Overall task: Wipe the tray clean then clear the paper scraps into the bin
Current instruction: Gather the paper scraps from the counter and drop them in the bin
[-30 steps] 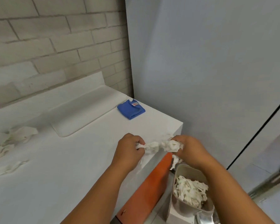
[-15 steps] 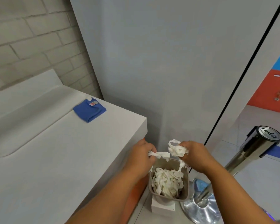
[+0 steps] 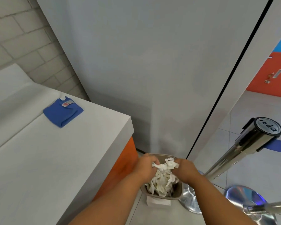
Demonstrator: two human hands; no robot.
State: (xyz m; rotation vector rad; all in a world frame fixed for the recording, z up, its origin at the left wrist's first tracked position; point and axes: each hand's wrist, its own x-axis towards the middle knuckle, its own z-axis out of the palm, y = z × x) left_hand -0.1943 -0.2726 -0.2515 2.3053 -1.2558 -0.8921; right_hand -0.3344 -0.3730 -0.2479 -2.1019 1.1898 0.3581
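Paper scraps [image 3: 166,165] sit bunched between your two hands, directly above the open bin [image 3: 175,194]. Your left hand [image 3: 147,168] has its fingers curled round the left end of the wad, and your right hand [image 3: 186,170] has its fingers curled round the right end, so both grip the same crumpled white bundle. Strands of it hang down toward the heap of white paper already lying in the bin. That bin stands on the floor [image 3: 258,168], just beside the orange side panel [image 3: 120,168] below the worktop's [image 3: 55,159] right edge, with a white slip [image 3: 157,202] lying against its near side. On the worktop, a folded blue cloth [image 3: 62,113] lies near the far right corner, well apart from your hands. The pale tray [image 3: 10,98] rests along the far left of the worktop, against the brick wall [image 3: 23,38]. To your right, a chrome barrier post [image 3: 243,146] leans over the floor, its round base [image 3: 191,200] just beside the bin.
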